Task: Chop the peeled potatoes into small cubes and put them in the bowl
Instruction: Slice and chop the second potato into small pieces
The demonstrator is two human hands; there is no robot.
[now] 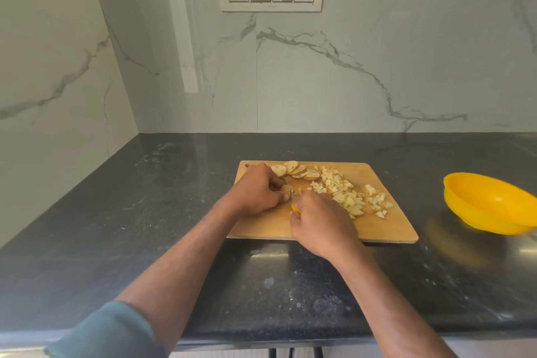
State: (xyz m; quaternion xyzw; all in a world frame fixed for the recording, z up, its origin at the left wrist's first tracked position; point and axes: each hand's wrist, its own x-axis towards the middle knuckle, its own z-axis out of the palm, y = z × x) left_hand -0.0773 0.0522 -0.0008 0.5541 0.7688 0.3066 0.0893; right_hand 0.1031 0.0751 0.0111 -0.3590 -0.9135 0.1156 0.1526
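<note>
On the black speckled stone counter (145,212), a rectangular wooden chopping board (386,224) lies near the middle, its long side parallel to the counter's front edge. The left hand (255,192) rests at the board's left end with fingers curled down over a small piece of potato (286,189), most of which is hidden under the fingers. The right hand (319,227), just beside it near the board's front edge, grips a knife with a yellow handle (295,208); only a sliver of the handle and a short stretch of blade show between the two hands, and where the edge meets the potato cannot be made out. Along the board's back edge sits a row of round potato slices (293,170), overlapping one another. To their right, spreading toward the board's right half, lies a loose heap of pale potato cubes (345,192). A round yellow plastic bowl (488,203) stands on the counter well apart to the right of the board, tilted, its right side cut off by the frame. A teal sleeve (110,331) covers the left forearm at the lower edge.
</note>
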